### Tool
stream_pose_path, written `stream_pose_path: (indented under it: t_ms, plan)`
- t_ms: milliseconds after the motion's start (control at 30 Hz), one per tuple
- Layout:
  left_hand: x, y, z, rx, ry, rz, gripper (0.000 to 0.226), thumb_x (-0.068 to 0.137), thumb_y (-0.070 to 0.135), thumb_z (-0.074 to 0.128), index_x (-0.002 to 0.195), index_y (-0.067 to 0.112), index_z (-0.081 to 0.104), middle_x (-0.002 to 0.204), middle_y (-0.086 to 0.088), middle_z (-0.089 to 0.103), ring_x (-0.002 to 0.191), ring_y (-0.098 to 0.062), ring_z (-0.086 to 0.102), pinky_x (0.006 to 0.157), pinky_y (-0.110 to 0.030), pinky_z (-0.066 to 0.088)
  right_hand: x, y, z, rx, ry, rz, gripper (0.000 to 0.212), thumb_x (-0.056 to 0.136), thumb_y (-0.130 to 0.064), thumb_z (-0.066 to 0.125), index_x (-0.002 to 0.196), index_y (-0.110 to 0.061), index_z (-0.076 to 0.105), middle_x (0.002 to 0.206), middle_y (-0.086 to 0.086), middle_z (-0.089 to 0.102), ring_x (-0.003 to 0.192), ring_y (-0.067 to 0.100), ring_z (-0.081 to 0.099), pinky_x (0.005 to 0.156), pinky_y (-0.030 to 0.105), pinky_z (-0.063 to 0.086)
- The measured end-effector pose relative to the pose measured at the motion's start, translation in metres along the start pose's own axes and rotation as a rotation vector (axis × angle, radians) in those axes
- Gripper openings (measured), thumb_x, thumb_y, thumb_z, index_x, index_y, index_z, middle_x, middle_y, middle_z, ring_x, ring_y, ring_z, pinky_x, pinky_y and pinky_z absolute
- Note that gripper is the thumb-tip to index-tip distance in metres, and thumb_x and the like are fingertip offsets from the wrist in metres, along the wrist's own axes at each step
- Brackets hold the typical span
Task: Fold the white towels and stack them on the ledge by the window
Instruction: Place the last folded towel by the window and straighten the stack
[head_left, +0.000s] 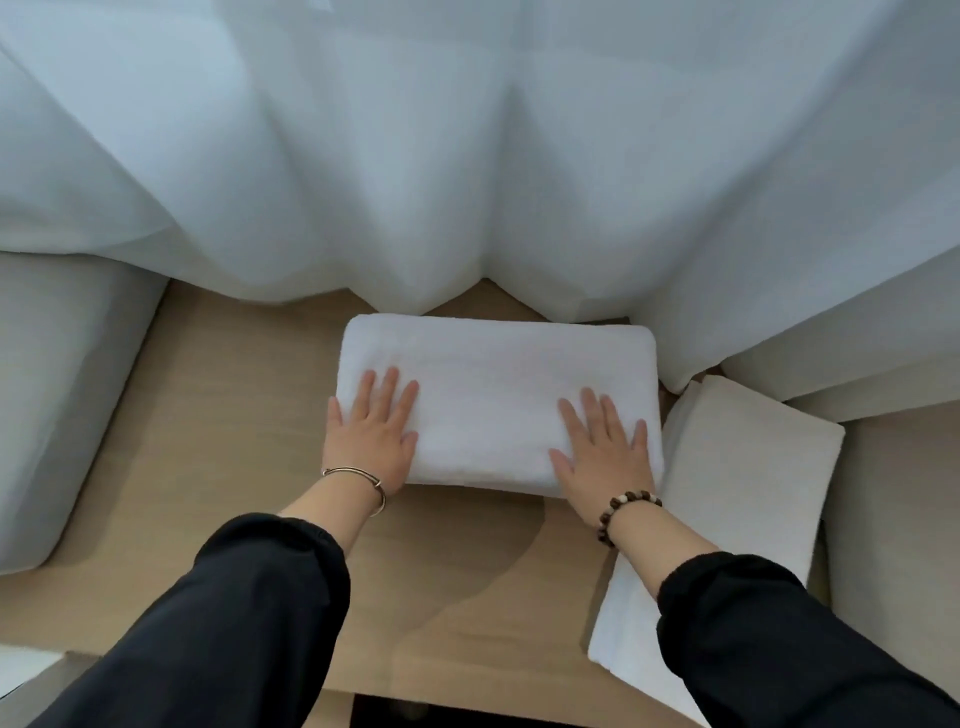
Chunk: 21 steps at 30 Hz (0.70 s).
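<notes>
Black sleeves (234, 623) reach over the ledge (234, 415). The left hand (371, 436) and right hand (602, 452) press flat, fingers (387, 384) straight and apart, on the folded towel (498, 374) at the ledge's back edge, touching the curtain (467, 156). A second towel (748, 467) lies just beside it, toward the right edge.

No text, label, brand, number or sign can be read anywhere in the view. The folded white towel (498, 400) in the middle and the second folded cloth (748, 467) at 4 o'clock from it show only plain fabric
</notes>
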<state>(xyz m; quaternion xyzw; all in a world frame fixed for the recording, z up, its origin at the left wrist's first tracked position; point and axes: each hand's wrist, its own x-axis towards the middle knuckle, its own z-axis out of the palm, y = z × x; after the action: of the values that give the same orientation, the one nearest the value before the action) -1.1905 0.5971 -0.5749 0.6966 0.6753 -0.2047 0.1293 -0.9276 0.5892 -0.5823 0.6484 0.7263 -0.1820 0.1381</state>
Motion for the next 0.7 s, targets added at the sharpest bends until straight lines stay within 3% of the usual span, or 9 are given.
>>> stream_pose_path:
  t_ms: [33, 100, 167, 267, 333, 400, 533, 600, 700]
  plan:
    - [-0.006, -0.001, -0.002, 0.006, 0.030, -0.014, 0.061, 0.099, 0.035, 0.026, 0.151, 0.024, -0.004, 0.159, -0.003, -0.012, 0.145, -0.026, -0.010, 0.113, -0.051, 0.009, -0.011, 0.012, 0.003, 0.011, 0.011, 0.050, 0.060, 0.099, -0.042, 0.020, 0.150, -0.026, -0.008, 0.158, 0.000, -0.017, 0.145, 0.018, -0.015, 0.114, 0.047, -0.008]
    - [-0.021, 0.007, -0.009, -0.096, 0.227, 0.080, 0.057, 0.087, 0.016, 0.054, 0.141, 0.010, 0.037, 0.151, -0.020, 0.027, 0.138, -0.040, 0.026, 0.104, -0.052, 0.030, -0.036, 0.029, 0.005, 0.080, 0.091, 0.084, 0.057, 0.098, -0.031, 0.030, 0.151, -0.019, 0.011, 0.159, 0.005, -0.001, 0.146, 0.020, -0.004, 0.116, 0.043, -0.004]
    - [-0.039, 0.028, -0.006, -0.273, 0.471, 0.350, 0.038, 0.063, -0.004, 0.067, 0.100, 0.001, 0.066, 0.106, -0.023, 0.062, 0.093, -0.041, 0.061, 0.073, -0.044, 0.051, -0.058, 0.042, 0.009, 0.206, 0.229, 0.109, 0.047, 0.093, -0.015, 0.043, 0.140, -0.010, 0.037, 0.151, 0.012, 0.026, 0.140, 0.028, 0.022, 0.116, 0.040, 0.013]
    - [-0.070, 0.081, 0.003, -0.474, 0.361, 0.581, 0.021, 0.071, 0.008, 0.047, 0.075, 0.007, 0.067, 0.071, -0.008, 0.060, 0.059, -0.028, 0.060, 0.045, -0.027, 0.047, -0.073, 0.058, 0.015, 0.350, 0.262, 0.281, 0.044, 0.084, 0.000, 0.048, 0.128, -0.006, 0.047, 0.134, 0.011, 0.044, 0.125, 0.027, 0.039, 0.108, 0.035, 0.029]
    - [-0.080, 0.125, 0.018, -0.601, 0.158, 0.502, 0.024, 0.081, 0.008, 0.045, 0.087, 0.011, 0.068, 0.078, -0.004, 0.062, 0.068, -0.026, 0.062, 0.050, -0.028, 0.046, -0.071, 0.071, 0.018, 0.324, 0.157, 0.340, 0.048, 0.084, 0.001, 0.046, 0.131, -0.007, 0.044, 0.136, 0.010, 0.041, 0.127, 0.025, 0.036, 0.108, 0.033, 0.028]
    - [-0.080, 0.166, 0.040, -0.660, -0.103, 0.329, 0.030, 0.092, 0.014, 0.043, 0.113, 0.019, 0.063, 0.106, -0.001, 0.064, 0.094, -0.023, 0.061, 0.073, -0.030, 0.048, -0.063, 0.088, 0.023, 0.177, -0.001, 0.295, 0.054, 0.085, -0.002, 0.046, 0.138, -0.009, 0.038, 0.147, 0.011, 0.029, 0.136, 0.024, 0.024, 0.113, 0.033, 0.019]
    - [-0.077, 0.223, 0.074, -0.899, -0.527, 0.048, 0.050, 0.094, 0.034, 0.049, 0.140, 0.016, 0.041, 0.139, -0.005, 0.048, 0.124, -0.022, 0.048, 0.101, -0.032, 0.041, -0.043, 0.119, 0.026, -0.274, -0.281, -0.110, 0.076, 0.082, -0.003, 0.048, 0.149, -0.012, 0.014, 0.158, 0.010, 0.003, 0.145, 0.026, 0.000, 0.117, 0.044, 0.001]
    - [-0.074, 0.246, 0.084, -0.938, -0.609, -0.022, 0.066, 0.088, 0.044, 0.057, 0.142, 0.013, 0.035, 0.141, -0.008, 0.043, 0.127, -0.025, 0.044, 0.104, -0.036, 0.038, -0.031, 0.127, 0.026, -0.408, -0.349, -0.288, 0.082, 0.083, -0.004, 0.050, 0.151, -0.012, 0.005, 0.158, 0.011, 0.001, 0.146, 0.027, -0.002, 0.116, 0.046, -0.001]
    - [-0.069, 0.278, 0.093, -0.918, -0.556, -0.087, 0.078, 0.076, 0.050, 0.070, 0.136, 0.014, 0.036, 0.133, -0.008, 0.039, 0.118, -0.025, 0.047, 0.099, -0.034, 0.040, -0.013, 0.135, 0.024, -0.527, -0.405, -0.391, 0.083, 0.085, -0.016, 0.058, 0.151, -0.012, 0.008, 0.158, 0.011, 0.006, 0.145, 0.026, 0.000, 0.116, 0.046, -0.001]
